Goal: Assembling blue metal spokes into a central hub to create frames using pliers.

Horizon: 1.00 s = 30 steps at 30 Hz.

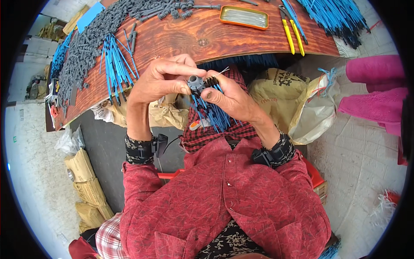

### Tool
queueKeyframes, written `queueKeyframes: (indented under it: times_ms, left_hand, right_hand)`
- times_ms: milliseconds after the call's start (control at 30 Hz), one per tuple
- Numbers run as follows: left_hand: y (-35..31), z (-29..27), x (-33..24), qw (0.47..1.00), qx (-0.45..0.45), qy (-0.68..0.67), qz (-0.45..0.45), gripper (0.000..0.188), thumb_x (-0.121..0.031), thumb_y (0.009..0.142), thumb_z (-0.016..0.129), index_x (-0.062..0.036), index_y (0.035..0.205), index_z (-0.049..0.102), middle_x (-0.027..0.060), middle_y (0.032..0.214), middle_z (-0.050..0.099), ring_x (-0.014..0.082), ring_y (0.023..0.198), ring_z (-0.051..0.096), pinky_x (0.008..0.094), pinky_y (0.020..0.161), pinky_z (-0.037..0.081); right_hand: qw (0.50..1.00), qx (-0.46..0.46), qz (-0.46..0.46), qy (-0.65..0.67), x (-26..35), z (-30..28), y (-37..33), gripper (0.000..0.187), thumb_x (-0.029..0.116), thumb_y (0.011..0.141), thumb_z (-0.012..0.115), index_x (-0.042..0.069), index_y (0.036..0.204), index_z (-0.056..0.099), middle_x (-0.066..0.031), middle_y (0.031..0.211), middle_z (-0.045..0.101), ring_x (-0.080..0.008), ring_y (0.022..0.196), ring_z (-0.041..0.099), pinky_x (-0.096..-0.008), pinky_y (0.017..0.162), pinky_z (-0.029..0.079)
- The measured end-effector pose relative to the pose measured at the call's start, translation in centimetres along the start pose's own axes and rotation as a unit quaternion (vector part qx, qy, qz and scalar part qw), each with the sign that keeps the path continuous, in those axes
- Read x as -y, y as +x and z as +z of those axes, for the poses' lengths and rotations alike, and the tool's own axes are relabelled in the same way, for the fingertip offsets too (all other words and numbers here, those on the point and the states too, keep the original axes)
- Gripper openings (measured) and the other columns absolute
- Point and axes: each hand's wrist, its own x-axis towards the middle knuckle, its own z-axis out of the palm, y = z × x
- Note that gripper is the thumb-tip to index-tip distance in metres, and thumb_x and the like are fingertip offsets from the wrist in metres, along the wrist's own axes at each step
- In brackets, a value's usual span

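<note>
Over my lap, my left hand (166, 77) pinches a grey ring-shaped plastic fitting (196, 83) between thumb and fingers. My right hand (233, 97) is closed beside it, thumb across the black ends of a bundle of blue rods (217, 116) that hangs down toward my knees. Thin pale wires (224, 70) stick out past the right fingers. The fitting touches the black rod ends; whether it is joined to them I cannot tell. An orange and white object (196, 125) lies on the checked cloth on my lap.
The wooden table (181, 41) ahead carries a heap of grey plastic parts (82, 56), blue rods (114, 64), a tin of thin wires (244, 18) and yellow-handled pliers (293, 36). Paper sacks (276, 93) stand right of my knees. Pink cloths (375, 88) hang at the far right.
</note>
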Motion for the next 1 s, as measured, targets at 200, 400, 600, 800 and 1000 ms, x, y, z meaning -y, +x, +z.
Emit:
queueKeyframes:
  times_ms: [200, 400, 600, 800, 1000]
  left_hand:
    - [-0.1, 1.0, 0.4, 0.983, -0.128, -0.049, -0.119, 0.063, -0.008, 0.079, 0.082, -0.0078, 0.139, 0.062, 0.003, 0.107, 0.069, 0.0079, 0.09, 0.064, 0.0226, 0.077, 0.052]
    - [-0.2, 2.1, 0.1, 0.969, -0.185, -0.065, -0.149, 0.073, -0.011, 0.076, 0.087, -0.0034, 0.142, 0.058, 0.0041, 0.105, 0.072, 0.0092, 0.092, 0.067, 0.0238, 0.081, 0.054]
    - [0.1, 2.8, -0.6, 0.965, -0.217, -0.035, -0.145, 0.057, -0.003, 0.079, 0.082, -0.0049, 0.134, 0.066, 0.0048, 0.097, 0.075, 0.009, 0.085, 0.067, 0.0246, 0.078, 0.054]
    - [0.5, 1.2, -1.1, 0.977, -0.146, -0.019, -0.152, 0.04, -0.005, 0.076, 0.085, 0.0003, 0.115, 0.075, 0.0072, 0.096, 0.077, 0.0091, 0.08, 0.068, 0.0232, 0.073, 0.055]
    - [2.6, -0.5, -1.7, 0.989, 0.041, -0.004, -0.141, 0.036, -0.008, 0.075, 0.087, 0.0018, 0.108, 0.076, 0.0041, 0.084, 0.075, 0.0077, 0.073, 0.068, 0.0225, 0.068, 0.054]
  right_hand:
    - [0.998, -0.038, 0.032, -0.027, -0.1, -0.1, -0.4, 0.052, 0.053, 0.102, 0.056, 0.003, 0.114, 0.057, -0.0034, 0.088, 0.054, -0.0122, 0.083, 0.049, -0.0306, 0.077, 0.044]
    - [0.991, -0.109, 0.023, -0.08, -0.4, 0.3, -0.2, 0.051, 0.05, 0.101, 0.059, 0.0, 0.105, 0.054, -0.0178, 0.079, 0.06, -0.0297, 0.072, 0.061, -0.0407, 0.068, 0.048]
    - [0.982, -0.145, 0.003, -0.119, -0.5, 0.3, -0.3, 0.05, 0.049, 0.1, 0.06, 0.0, 0.106, 0.055, -0.0203, 0.08, 0.062, -0.0378, 0.075, 0.063, -0.0431, 0.069, 0.048]
    - [0.988, -0.112, -0.001, -0.102, 0.1, 0.2, -0.8, 0.049, 0.048, 0.1, 0.06, 0.0, 0.105, 0.056, -0.0177, 0.08, 0.06, -0.0327, 0.074, 0.061, -0.0411, 0.07, 0.048]
    - [0.997, -0.031, -0.005, -0.069, 1.0, -0.5, -1.3, 0.051, 0.049, 0.101, 0.059, -0.001, 0.105, 0.055, -0.0135, 0.083, 0.058, -0.0236, 0.076, 0.057, -0.0386, 0.072, 0.047]
